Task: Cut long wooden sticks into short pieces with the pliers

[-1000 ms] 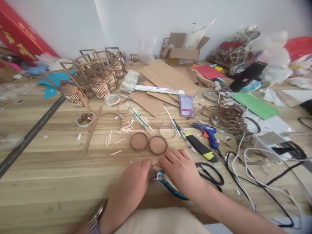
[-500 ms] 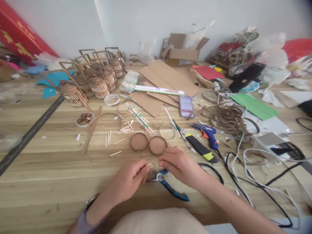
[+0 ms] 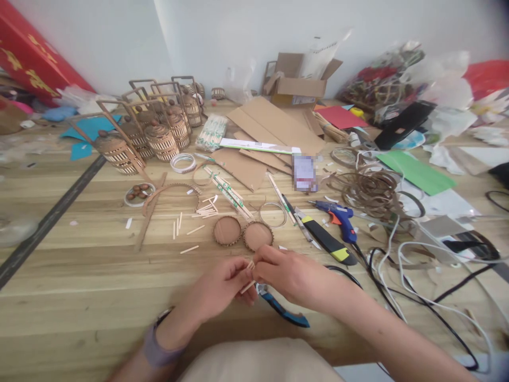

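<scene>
Left hand (image 3: 217, 286) pinches short, pale, slim wooden sticks (image 3: 248, 287) near blue-handled metal pliers (image 3: 284, 311); right hand (image 3: 292, 270) bunched against them, grip unclear; sticks look light, stiff, snappable, best held mid-length

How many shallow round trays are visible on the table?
2. The left tray lies beyond the left hand; the right tray is beside it, its near edge partly behind the right hand. Others could be hidden among the clutter.
</scene>
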A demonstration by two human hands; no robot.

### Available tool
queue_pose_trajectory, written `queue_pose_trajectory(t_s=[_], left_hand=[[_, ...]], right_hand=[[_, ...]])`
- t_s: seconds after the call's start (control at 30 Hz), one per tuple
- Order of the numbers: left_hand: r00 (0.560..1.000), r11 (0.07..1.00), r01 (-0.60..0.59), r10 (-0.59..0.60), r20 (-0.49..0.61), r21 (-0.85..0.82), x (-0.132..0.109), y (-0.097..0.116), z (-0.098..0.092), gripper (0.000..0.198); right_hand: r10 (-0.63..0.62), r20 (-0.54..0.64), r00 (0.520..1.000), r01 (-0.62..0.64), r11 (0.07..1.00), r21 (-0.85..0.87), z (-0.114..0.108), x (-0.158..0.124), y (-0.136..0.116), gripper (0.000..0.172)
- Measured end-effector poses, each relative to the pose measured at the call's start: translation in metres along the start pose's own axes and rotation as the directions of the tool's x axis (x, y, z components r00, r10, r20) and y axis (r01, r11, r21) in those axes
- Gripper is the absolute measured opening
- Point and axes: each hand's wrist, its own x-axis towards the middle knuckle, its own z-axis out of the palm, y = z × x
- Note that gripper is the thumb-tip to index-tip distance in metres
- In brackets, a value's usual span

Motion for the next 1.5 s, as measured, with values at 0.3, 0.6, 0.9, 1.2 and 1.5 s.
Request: queue_pose_trajectory(t_s=[0.3, 0.6, 0.9, 1.2, 1.5], left_hand=[[0.997, 0.996, 0.073, -0.071, 0.039, -0.057, -0.001, 0.001, 0.003, 0.054], [0.985, 0.951, -0.006, -0.048, -0.169, -0.308, 0.006, -0.006, 0.002, 0.046], [0.974, 0.877, -0.079, -0.032, -0.223, -0.473, 0.008, 0.001, 0.020, 0.037], [0.906, 0.946, -0.099, -0.042, -0.421, -0.307, -0.002, 0.000, 0.008, 0.038], [0.911, 0.954, -0.109, -0.017, -0.412, -0.280, -0.008, 0.004, 0.007, 0.035]], right_hand=[[0.031, -0.007, 0.999, -0.032, 0.997, -0.069, 0.003, 0.005, 0.003, 0.011], [0.056, -0.409, 0.911, -0.041, 0.998, 0.046, 0.017, 0.008, -0.006, 0.035], [0.088, -0.531, 0.843, -0.195, 0.970, -0.148, 0.038, 0.018, -0.014, 0.059], [0.234, -0.284, 0.930, -0.290, 0.941, -0.174, 0.045, -0.027, -0.016, 0.102], [0.325, -0.089, 0.941, -0.337, 0.896, -0.289, 0.061, -0.049, -0.018, 0.064]])
